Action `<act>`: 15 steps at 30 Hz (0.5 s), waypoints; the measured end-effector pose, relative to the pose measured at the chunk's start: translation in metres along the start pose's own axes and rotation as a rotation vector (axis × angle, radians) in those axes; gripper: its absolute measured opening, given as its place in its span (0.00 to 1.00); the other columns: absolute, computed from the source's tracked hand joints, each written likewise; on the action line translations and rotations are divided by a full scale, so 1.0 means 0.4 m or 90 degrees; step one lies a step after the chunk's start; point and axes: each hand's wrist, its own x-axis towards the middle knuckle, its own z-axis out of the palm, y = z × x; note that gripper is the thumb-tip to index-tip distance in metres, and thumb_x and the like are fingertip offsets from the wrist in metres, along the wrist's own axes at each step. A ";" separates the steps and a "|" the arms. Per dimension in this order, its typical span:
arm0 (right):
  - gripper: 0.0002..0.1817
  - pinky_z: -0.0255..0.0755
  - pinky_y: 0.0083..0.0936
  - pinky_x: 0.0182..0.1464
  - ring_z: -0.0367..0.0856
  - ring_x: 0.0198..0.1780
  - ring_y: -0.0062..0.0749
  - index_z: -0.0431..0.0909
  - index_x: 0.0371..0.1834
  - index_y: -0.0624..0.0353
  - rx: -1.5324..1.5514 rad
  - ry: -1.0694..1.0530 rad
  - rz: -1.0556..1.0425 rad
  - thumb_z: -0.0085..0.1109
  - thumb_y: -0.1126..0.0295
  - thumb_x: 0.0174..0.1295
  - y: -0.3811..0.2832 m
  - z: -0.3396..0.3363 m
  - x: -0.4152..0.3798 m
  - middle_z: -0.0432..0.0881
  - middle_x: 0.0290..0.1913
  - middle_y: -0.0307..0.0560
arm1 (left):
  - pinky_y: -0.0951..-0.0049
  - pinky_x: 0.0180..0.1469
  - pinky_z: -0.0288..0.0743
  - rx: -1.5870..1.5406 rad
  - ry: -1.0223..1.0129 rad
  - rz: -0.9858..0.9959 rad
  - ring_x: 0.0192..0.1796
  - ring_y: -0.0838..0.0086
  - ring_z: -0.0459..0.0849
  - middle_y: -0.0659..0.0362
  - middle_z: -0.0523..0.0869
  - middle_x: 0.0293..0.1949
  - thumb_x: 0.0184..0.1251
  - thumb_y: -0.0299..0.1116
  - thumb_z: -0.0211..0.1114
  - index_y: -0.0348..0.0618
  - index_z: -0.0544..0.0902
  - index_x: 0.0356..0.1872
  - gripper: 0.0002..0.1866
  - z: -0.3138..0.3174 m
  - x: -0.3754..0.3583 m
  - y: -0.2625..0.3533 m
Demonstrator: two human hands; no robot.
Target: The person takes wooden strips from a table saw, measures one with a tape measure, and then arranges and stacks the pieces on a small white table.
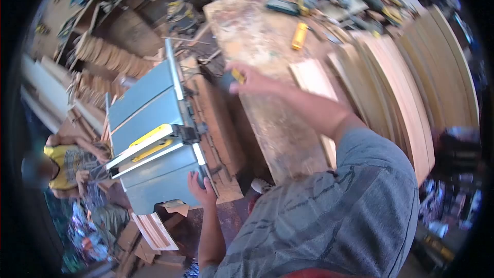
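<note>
My right hand [246,79] is closed around a small tape measure [236,75], yellow and dark and slightly blurred, held above the gap between the table saw and the workbench. The table saw [146,105] has a grey-blue top and stands to the left. Across it lies the rip fence [149,146], with yellow parts on it. My left hand [203,191] is at the saw's near edge, fingers over the top and thumb outside, gripping the front rail [198,154]. Part of that grip is hidden by the fingers.
A wooden workbench [275,118] carries pale boards [315,77], stacked curved wood pieces [396,87], a yellow tool [299,36] and power tools [324,0]. Another person in a yellow top [67,164] sits beyond the saw. Wood pieces [110,54] are piled behind it.
</note>
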 end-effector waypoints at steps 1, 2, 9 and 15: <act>0.37 0.60 0.35 0.74 0.65 0.72 0.36 0.67 0.69 0.52 0.020 -0.059 0.025 0.73 0.62 0.57 -0.123 0.042 -0.151 0.70 0.67 0.46 | 0.49 0.76 0.59 -0.138 0.004 0.009 0.73 0.49 0.69 0.47 0.74 0.70 0.72 0.38 0.62 0.40 0.75 0.64 0.23 0.022 -0.001 0.042; 0.39 0.57 0.36 0.75 0.62 0.75 0.39 0.67 0.70 0.53 -0.033 -0.089 -0.086 0.73 0.66 0.54 -0.164 0.083 -0.266 0.68 0.69 0.48 | 0.50 0.76 0.60 -0.334 -0.064 -0.052 0.73 0.52 0.70 0.49 0.74 0.70 0.74 0.43 0.58 0.42 0.74 0.66 0.25 0.051 0.003 0.126; 0.45 0.51 0.48 0.79 0.56 0.80 0.50 0.61 0.77 0.51 -0.274 -0.023 -0.199 0.74 0.61 0.57 -0.263 0.112 -0.665 0.61 0.77 0.57 | 0.57 0.72 0.69 -1.267 -0.493 -0.521 0.69 0.63 0.74 0.56 0.76 0.66 0.79 0.57 0.46 0.53 0.70 0.71 0.29 0.139 0.008 0.609; 0.34 0.62 0.36 0.73 0.68 0.71 0.37 0.61 0.79 0.47 0.359 0.280 0.199 0.61 0.60 0.72 -0.212 0.057 -0.868 0.71 0.69 0.50 | 0.64 0.67 0.70 -0.589 -0.455 0.196 0.68 0.67 0.72 0.52 0.73 0.66 0.78 0.33 0.51 0.44 0.67 0.72 0.23 0.222 -0.038 0.805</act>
